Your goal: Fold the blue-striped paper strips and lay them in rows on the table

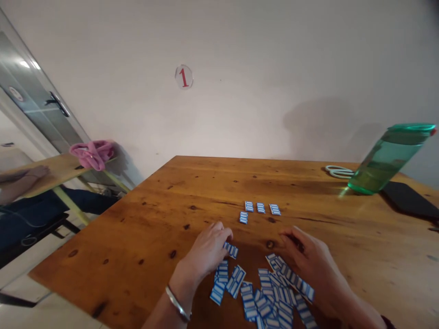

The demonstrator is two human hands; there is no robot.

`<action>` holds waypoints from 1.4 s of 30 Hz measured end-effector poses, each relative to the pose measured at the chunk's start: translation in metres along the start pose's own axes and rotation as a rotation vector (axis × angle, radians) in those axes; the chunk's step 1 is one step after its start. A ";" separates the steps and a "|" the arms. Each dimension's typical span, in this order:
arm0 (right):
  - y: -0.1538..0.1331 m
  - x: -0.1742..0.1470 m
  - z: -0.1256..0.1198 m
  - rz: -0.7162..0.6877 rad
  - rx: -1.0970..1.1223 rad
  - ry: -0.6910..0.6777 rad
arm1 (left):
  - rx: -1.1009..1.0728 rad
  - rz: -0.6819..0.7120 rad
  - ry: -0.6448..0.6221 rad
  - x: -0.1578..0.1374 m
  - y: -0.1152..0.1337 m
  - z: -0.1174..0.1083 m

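Observation:
My left hand (210,246), with a silver bangle at the wrist, has its fingers closed at a small blue-and-white striped card (232,250) that shows partly beneath them. More striped cards (219,281) lie under and beside that hand. My right hand (310,256) is above the right side of a loose card pile (270,297), its fingers curled in; anything inside them is hidden. Farther off, three small cards or stacks (260,208) form a row, and another striped card (243,217) lies just in front of the row's left end.
On the wooden table's (154,219) right stand a green transparent bottle (387,160), a white cable (339,172) and a dark flat object (411,201). At left, another person's arm (29,180) rests on a second table near a pink cloth item (92,154). A wall is behind.

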State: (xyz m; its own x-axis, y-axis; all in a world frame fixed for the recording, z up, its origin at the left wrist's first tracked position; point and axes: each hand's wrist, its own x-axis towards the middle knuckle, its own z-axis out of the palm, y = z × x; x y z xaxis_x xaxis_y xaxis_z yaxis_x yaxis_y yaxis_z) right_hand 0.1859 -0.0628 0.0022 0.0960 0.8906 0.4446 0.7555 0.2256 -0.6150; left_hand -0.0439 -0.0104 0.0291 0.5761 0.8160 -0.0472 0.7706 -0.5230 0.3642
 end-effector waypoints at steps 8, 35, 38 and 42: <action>-0.012 -0.009 0.010 -0.023 0.052 -0.059 | 0.045 -0.023 -0.024 0.003 0.000 0.004; -0.019 -0.012 0.014 -0.026 0.136 -0.098 | 0.064 0.016 -0.001 0.004 0.004 0.006; -0.018 -0.012 0.017 -0.006 0.160 -0.093 | -0.072 0.062 0.059 0.006 0.011 0.008; -0.018 -0.012 0.017 0.072 0.248 -0.143 | -0.373 0.121 0.110 0.008 0.022 0.014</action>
State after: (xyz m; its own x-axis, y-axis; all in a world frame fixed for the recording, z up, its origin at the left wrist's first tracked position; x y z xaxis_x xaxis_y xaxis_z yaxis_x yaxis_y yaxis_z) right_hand 0.1599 -0.0708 -0.0034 0.0380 0.9505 0.3084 0.5672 0.2335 -0.7898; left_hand -0.0187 -0.0189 0.0242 0.6081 0.7863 0.1089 0.5356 -0.5077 0.6748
